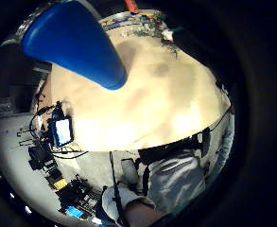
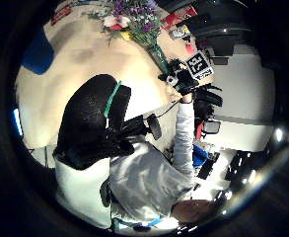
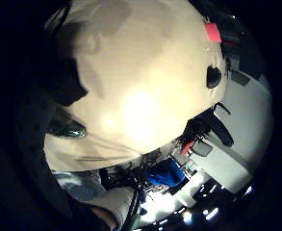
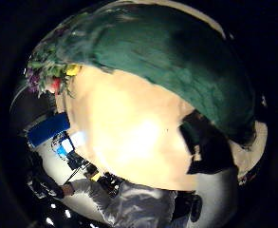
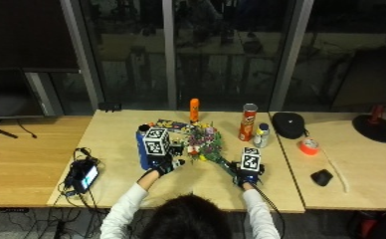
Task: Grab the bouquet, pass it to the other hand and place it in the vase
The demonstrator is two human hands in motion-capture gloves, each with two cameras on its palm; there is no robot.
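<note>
Bouquet held at its stem end, ready to pass

Right hand (image 5: 247,174) fingers curl round the bouquet (image 5: 206,143) stems; its long axis slants toward the left hand (image 5: 161,167), whose fingers cannot be made out, beside the blue vase (image 5: 142,149).

Seen from above, the person's forearms, in light sleeves, reach forward from the near table edge, the left angling toward one o'clock, the right running almost straight to twelve. The left hand (image 5: 161,166) sits at about ten o'clock from the right hand (image 5: 244,174), well apart from it. The right hand's fingers curl around a green stem. The left hand's finger pose cannot be made out.
</note>
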